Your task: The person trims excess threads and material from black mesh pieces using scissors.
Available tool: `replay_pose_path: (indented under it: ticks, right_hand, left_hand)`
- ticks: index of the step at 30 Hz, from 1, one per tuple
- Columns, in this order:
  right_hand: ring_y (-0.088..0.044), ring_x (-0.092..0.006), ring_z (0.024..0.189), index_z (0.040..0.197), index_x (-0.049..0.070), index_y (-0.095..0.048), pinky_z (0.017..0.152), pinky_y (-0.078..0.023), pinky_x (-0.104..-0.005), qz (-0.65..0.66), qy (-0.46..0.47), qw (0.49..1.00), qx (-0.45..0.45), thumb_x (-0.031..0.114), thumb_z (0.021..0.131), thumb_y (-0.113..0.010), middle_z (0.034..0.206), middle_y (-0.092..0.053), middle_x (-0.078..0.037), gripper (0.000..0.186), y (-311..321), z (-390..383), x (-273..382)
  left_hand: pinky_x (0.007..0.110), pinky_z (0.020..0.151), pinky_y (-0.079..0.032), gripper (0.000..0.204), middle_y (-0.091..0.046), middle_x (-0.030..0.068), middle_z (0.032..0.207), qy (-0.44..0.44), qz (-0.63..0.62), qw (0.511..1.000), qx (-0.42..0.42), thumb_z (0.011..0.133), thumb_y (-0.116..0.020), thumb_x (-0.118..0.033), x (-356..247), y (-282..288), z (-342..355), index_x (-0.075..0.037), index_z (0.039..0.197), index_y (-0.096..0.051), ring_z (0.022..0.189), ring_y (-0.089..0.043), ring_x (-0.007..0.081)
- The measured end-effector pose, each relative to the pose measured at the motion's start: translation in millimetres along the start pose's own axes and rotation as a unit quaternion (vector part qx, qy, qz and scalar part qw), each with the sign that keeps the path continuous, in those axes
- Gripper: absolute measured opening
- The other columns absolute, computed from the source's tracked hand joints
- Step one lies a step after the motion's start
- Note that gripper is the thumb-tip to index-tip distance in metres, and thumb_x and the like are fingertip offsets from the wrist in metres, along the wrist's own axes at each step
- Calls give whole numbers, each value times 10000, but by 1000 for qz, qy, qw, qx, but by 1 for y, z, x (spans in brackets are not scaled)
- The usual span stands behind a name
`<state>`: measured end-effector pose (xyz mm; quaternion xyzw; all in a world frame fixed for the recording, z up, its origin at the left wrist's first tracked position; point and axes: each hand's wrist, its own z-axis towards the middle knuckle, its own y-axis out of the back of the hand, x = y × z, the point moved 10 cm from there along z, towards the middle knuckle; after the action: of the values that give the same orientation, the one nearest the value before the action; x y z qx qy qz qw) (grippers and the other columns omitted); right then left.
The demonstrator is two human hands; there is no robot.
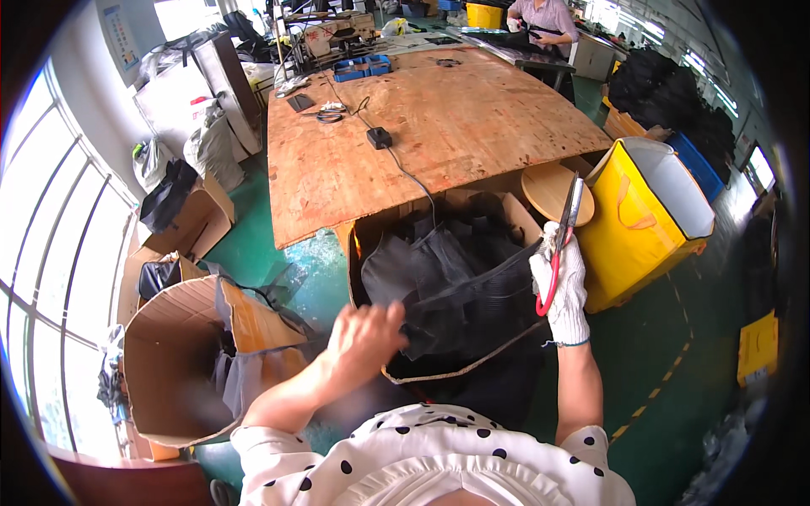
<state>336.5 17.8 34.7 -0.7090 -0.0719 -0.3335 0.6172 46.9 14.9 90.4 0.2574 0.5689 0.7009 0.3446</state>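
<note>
My right hand (564,295), in a white knitted glove, holds red-handled scissors (570,211) upright with the blades uppermost, and the edge of a sheet of black mesh fabric (456,295) is at its fingers. The fabric is heaped in a cardboard box (515,215) under the front edge of the plywood table. My bare left hand (363,333) is over the near left part of the mesh, fingers apart and loosely bent, with nothing visible in them.
A cardboard box (164,354) stands left, a yellow insulated bag (637,244) and round wooden board (557,190) right. The plywood table (481,110) carries a black adapter with cable (379,137), scissors and blue trays (361,66). A person (544,21) works behind it.
</note>
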Motion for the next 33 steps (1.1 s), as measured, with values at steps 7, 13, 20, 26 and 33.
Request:
replay_pose_path:
  ticks: [7, 13, 20, 26, 33]
  right_hand:
    - [-356, -46, 460, 925, 123, -487, 407, -321, -180, -87, 26, 995, -40, 71, 904, -470, 661, -363, 58, 59, -2, -3, 2]
    - [-443, -49, 534, 1119, 126, -499, 457, -375, -187, -470, 121, 874, -32, 13, 798, -539, 719, -428, 39, 343, -42, -32, 24]
    - [-455, -81, 542, 977, 117, -488, 496, -409, -222, -636, 210, 741, -53, 42, 760, -541, 697, -432, 16, 236, -56, -36, 49]
    - [-459, -66, 526, 1057, 92, -482, 485, -418, -208, -526, 121, 841, -33, -13, 774, -534, 694, -436, 31, 306, -32, -15, 22]
    - [-496, -116, 506, 1001, 176, -505, 437, -443, -241, -161, -5, 986, -38, 174, 872, -535, 670, -486, 36, 132, 30, -10, 32]
  left_hand:
    - [355, 773, -499, 418, -617, 154, 1045, -62, -459, 861, 210, 788, -657, -157, -25, -24, -17, -51, 1176, -545, 899, -617, 298]
    - [382, 769, -491, 305, -642, 147, 919, 55, -383, 920, -56, 785, -659, -199, 23, -78, 35, -25, 1026, -593, 845, -600, 374]
    - [221, 642, -436, 214, -594, -7, 832, 75, -764, 621, 157, 891, -594, -223, 19, -105, 41, -17, 852, -631, 665, -504, 71]
    - [280, 733, -474, 247, -596, 173, 1051, 69, -862, 469, 179, 908, -520, -267, 5, -106, 43, -23, 939, -539, 862, -617, 228]
    - [390, 926, -447, 190, -492, 272, 1248, 141, -888, 422, 115, 914, -469, -202, 19, -116, 52, -22, 975, -485, 1123, -533, 338]
